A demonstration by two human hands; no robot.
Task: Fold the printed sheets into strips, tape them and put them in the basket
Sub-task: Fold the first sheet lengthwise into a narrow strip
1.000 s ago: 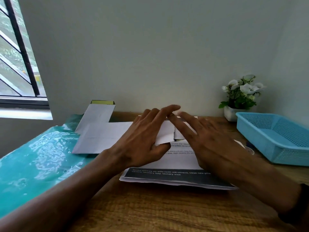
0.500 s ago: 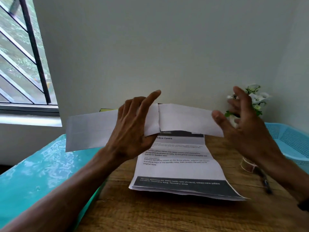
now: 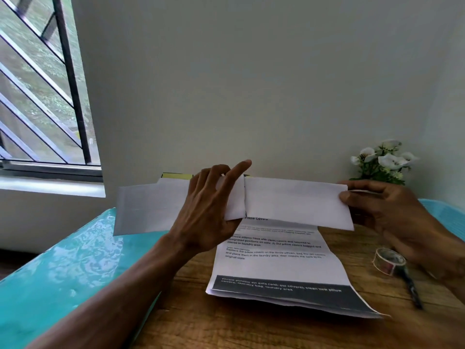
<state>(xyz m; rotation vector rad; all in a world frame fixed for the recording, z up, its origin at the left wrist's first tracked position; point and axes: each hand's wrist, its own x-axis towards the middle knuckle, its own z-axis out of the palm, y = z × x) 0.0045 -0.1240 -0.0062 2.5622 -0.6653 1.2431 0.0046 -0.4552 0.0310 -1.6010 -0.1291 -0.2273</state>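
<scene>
So under both hands there's a stack of printed sheets lying flat on the wooden table, dark banner at the near edge. A tape roll sits just below the right hand, touching a black pen that points toward the near edge. Behind the right hand there's a little pot of white flowers against the wall. Left of the left hand it's a shiny teal cover, then the barred window.

The folded strip is held up in the air above the stack, stretched sideways between the hands. Left hand grips it around the middle, thumb in front, fingers curled behind, index finger sticking up and out. Right hand pinches the strip's right end, thumb on the front face.

The blue basket only peeks out behind the right hand, can't tell what's in it. A yellow-edged thing pokes up behind the strip, can't tell what.
</scene>
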